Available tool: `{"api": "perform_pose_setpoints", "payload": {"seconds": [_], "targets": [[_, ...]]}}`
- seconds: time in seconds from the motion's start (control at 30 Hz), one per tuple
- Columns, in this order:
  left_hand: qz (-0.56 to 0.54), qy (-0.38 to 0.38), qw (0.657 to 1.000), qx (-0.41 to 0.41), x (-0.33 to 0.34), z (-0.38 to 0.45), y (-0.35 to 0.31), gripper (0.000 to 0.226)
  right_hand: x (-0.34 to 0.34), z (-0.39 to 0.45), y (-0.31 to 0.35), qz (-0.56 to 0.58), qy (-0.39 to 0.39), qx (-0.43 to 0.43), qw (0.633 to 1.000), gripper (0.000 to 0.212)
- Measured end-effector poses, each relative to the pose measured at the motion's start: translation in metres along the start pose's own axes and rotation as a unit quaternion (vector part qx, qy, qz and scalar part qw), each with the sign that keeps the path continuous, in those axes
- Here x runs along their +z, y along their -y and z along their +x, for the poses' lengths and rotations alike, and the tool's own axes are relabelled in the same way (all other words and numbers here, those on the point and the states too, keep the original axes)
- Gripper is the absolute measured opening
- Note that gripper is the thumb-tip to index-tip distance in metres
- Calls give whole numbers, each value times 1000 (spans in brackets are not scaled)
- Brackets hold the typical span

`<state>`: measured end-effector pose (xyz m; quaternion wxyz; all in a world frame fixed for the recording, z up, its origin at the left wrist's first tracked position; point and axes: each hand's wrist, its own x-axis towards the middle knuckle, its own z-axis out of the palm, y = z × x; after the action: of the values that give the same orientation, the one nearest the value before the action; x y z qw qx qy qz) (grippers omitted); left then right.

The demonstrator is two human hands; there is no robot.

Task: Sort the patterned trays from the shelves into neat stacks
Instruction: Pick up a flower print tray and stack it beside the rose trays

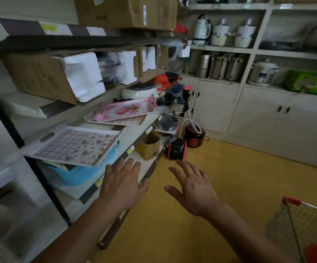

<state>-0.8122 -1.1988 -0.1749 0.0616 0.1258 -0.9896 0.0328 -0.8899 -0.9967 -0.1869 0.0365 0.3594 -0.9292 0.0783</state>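
A white tray with a purple checked flower pattern (78, 145) lies tilted on a blue tub (78, 173) at the near end of the shelf. Farther along the shelf, a pink floral tray (125, 110) rests askew on another checked tray (131, 121). My left hand (122, 185) hovers with straight, spread fingers just below and right of the near tray, touching nothing. My right hand (193, 188) is held out over the yellow floor, fingers spread, holding nothing.
Cardboard boxes with white foam (59, 76) fill the shelf above. A small open box (150, 147), a red and black appliance (177, 149) and a red cooker (194, 136) stand near the shelf's far end. A wire shopping cart (305, 228) is at the lower right. White cabinets (258, 111) line the back wall.
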Motion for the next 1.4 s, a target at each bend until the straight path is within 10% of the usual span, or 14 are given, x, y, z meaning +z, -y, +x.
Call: {"api": "perform_pose_setpoints", "payload": {"seconds": [0.6, 1.4], "targets": [[-1, 18, 987, -161, 45, 153, 86, 81, 46, 261, -20, 34, 26, -185, 982, 76], [43, 78, 889, -449, 127, 205, 87, 61, 148, 453, 24, 55, 62, -530, 844, 61]]}}
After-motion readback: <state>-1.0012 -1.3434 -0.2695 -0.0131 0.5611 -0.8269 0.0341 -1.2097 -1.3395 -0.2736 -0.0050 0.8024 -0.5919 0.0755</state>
